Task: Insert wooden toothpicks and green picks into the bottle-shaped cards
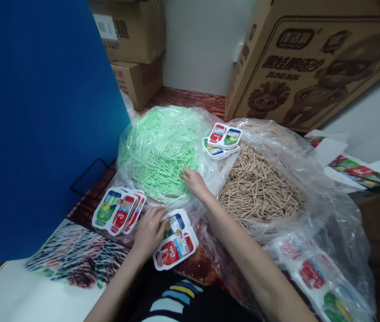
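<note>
My left hand [151, 230] grips the left edge of a bottle-shaped package [176, 243] printed with a red cola bottle and a green-and-blue bottle. Its fingers are closed along that edge. Over the near right part of a heap of thin green sticks [163, 161], my right hand [194, 182] has its fingertips pinched together at the sticks. How many sticks it holds is too small to tell. The heap lies in an opened clear plastic bag. Left of my left hand, several similar packages [117, 210] lie in an overlapping stack.
Brown sticks [260, 192] fill another clear bag on the right. Two more packages [223, 136] rest between the bags. Bagged packages [313, 275] lie at lower right. A blue panel [42, 134] stands left; cardboard boxes [136, 36] and a large carton [304, 67] stand behind.
</note>
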`<act>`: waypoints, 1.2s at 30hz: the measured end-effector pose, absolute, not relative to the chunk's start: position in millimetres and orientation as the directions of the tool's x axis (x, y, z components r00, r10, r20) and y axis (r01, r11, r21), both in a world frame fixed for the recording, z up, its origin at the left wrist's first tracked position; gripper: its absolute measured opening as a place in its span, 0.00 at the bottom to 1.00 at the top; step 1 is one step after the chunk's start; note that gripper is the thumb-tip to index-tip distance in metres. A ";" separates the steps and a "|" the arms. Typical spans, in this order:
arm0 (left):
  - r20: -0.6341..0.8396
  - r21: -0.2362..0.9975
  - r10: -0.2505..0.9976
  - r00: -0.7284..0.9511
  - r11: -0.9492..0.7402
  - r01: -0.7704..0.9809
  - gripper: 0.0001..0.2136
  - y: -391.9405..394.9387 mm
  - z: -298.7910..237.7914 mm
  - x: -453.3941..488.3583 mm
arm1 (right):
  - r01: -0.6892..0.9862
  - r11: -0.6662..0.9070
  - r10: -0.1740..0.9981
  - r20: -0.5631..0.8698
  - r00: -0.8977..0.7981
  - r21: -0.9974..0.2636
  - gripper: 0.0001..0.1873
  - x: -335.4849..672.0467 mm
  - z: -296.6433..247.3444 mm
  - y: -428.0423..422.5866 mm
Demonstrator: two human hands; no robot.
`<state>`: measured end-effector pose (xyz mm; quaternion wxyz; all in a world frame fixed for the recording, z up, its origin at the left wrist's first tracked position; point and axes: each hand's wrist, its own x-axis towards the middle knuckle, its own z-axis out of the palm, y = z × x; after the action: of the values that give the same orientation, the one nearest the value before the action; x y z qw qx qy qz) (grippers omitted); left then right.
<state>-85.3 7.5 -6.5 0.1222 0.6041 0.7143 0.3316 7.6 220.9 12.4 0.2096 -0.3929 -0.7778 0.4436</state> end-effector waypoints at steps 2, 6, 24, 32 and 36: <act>0.210 0.574 0.947 -0.243 0.082 0.815 0.09 3.6 -6.6 -83.4 | 0.439 0.316 0.805 -0.007 -0.593 -0.841 0.09 8.7 13.3 221.6; 0.113 0.525 0.968 -0.226 0.135 0.840 0.11 4.1 -6.6 -83.6 | 0.344 0.219 0.838 -0.005 -0.545 -0.913 0.06 12.0 10.8 219.6; -0.084 0.740 0.952 -0.294 0.258 0.621 0.09 25.2 -15.7 -105.5 | -0.076 -0.135 0.787 -0.060 -0.614 -0.988 0.08 43.8 19.9 174.6; -0.049 0.772 0.945 -0.322 0.240 0.588 0.04 26.5 -17.5 -108.0 | 0.090 0.026 0.864 -0.023 -0.503 -0.996 0.09 104.5 -13.4 103.4; -0.090 0.777 0.910 -0.404 0.318 0.544 0.06 26.4 -18.1 -108.4 | 0.145 0.058 0.872 -0.021 -0.490 -0.988 0.08 114.5 -31.8 89.1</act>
<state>-108.4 26.4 -18.1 0.2696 0.4747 0.7657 0.3401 114.5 89.1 -31.8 0.3215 -0.3896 -0.6525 0.5649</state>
